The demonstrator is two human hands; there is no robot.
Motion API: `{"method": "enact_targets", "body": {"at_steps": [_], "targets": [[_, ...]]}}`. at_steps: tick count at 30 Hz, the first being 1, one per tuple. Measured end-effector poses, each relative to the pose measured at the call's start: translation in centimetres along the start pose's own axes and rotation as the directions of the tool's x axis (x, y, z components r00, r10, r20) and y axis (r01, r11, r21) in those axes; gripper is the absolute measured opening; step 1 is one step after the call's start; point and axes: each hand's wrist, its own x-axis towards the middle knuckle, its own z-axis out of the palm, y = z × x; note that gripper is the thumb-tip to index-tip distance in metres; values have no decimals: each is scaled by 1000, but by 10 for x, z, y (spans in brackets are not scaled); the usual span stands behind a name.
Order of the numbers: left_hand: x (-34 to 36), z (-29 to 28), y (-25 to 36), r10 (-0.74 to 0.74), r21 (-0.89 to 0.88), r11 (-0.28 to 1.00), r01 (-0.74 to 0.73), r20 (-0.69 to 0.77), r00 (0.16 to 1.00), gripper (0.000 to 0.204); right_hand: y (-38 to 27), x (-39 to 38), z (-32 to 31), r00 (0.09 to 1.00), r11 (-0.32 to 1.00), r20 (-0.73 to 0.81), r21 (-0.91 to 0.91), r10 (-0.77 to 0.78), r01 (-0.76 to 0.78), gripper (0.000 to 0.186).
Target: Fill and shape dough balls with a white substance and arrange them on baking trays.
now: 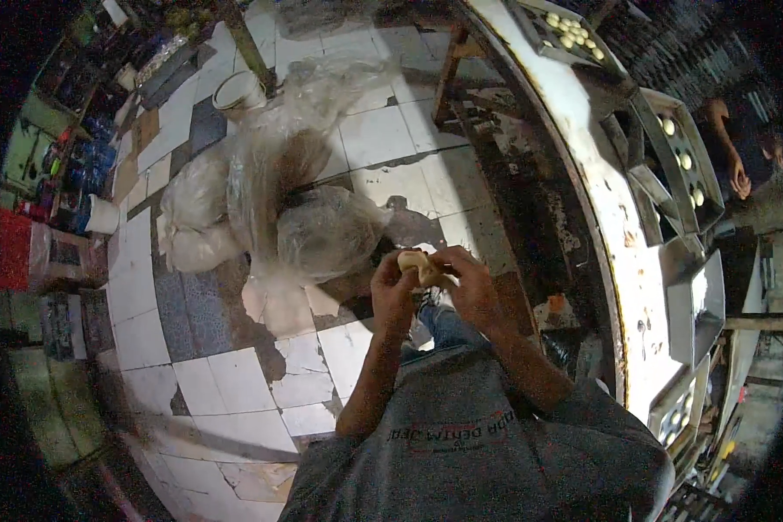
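Low in front of my body, my left hand [393, 291] and my right hand [468, 287] both grip a small pale piece of dough or bread [416, 263], fingers closed around it from either side. The piece looks soft and irregular; its lower part is partly behind my fingers. Beyond my hands, large translucent plastic bags [326, 228], some apparently full, lie on the cracked, patchwork tile floor [213, 374]. To my right runs a long white-topped table [625, 287] with a dark edge.
Trays of pale dough balls [570, 39] [687, 161] [674, 418] and a metal box [696, 304] line the table. Another person's hand [738, 183] shows behind it. A white bucket [235, 96] stands by a post [248, 48]. Cluttered shelves [70, 191] are at left.
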Motion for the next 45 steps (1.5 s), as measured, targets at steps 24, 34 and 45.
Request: {"method": "enact_targets", "body": {"at_steps": [24,34,45], "targets": [[230,204,-31,-176,78,984,159,321,931,35,97,155,-188,827,997,-560,-75,-41,-1,9],[301,249,-18,-94,220,973,-74,662,744,34,104,219,-264,928,985,-347,144,139,-93,28],[393,264,-9,-204,144,976,161,377,903,47,138,309,-236,768,987,-623,44,147,-154,13]]}}
